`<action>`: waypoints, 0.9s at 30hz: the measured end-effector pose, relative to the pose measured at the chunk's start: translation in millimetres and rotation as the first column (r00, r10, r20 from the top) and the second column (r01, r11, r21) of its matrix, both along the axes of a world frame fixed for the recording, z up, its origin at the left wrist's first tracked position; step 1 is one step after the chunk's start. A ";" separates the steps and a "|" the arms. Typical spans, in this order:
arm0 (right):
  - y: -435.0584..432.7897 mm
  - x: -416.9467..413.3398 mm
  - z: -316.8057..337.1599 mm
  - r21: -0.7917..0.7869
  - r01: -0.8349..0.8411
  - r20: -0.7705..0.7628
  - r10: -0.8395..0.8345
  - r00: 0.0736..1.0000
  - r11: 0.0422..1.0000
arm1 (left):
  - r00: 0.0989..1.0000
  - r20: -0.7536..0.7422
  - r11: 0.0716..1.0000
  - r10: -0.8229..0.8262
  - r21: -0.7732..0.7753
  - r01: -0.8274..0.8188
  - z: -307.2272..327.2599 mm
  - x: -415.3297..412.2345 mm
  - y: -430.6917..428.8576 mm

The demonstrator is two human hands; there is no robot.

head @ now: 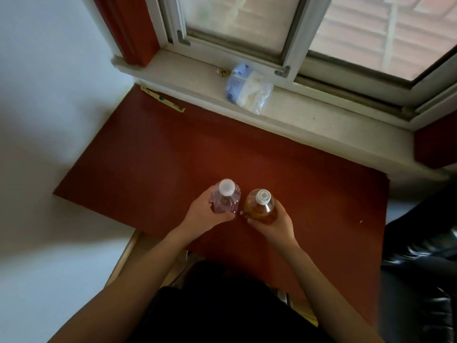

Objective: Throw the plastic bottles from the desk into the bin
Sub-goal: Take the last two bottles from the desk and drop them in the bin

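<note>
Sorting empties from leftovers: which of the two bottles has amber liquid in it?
The bottle in the right hand, the amber bottle. The clear bottle in the left hand looks crinkled and colourless.

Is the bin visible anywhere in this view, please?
No, only the desk, the sill and both bottles in the hands show, with no bin in sight.
</note>
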State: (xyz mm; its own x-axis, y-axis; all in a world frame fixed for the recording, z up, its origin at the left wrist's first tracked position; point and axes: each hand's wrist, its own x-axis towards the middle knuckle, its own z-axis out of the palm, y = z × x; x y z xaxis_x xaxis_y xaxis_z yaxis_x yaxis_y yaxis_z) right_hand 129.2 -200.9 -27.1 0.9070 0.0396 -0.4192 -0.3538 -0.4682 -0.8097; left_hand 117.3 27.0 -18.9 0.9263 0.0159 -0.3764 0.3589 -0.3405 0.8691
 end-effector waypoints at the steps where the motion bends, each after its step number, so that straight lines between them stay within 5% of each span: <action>1: 1.9 1.1 2.9 0.013 0.005 0.006 -0.005 1.000 1.000 | 1.000 0.002 1.000 0.018 -0.005 -0.018 7.3 1.7 1.9; 8: 41.5 15.0 42.5 0.250 -0.053 -0.017 0.059 0.998 0.967 | 0.973 -0.018 0.971 0.232 -0.054 -0.232 56.8 -9.9 47.5; 15: 110.2 3.6 56.7 0.345 -0.380 0.011 0.401 0.916 0.858 | 0.803 -0.039 0.801 0.594 -0.057 -0.596 57.2 -101.8 92.3; 22: 167.9 -45.9 32.5 0.260 -0.748 -0.024 0.779 0.627 0.610 | 0.408 -0.136 0.418 0.903 0.052 -0.907 30.1 -262.1 80.8; 27: 211.8 -101.4 38.0 0.227 -0.924 0.006 0.949 0.316 0.307 | -0.001 -0.103 0.001 0.995 0.020 -1.000 38.5 -368.1 41.2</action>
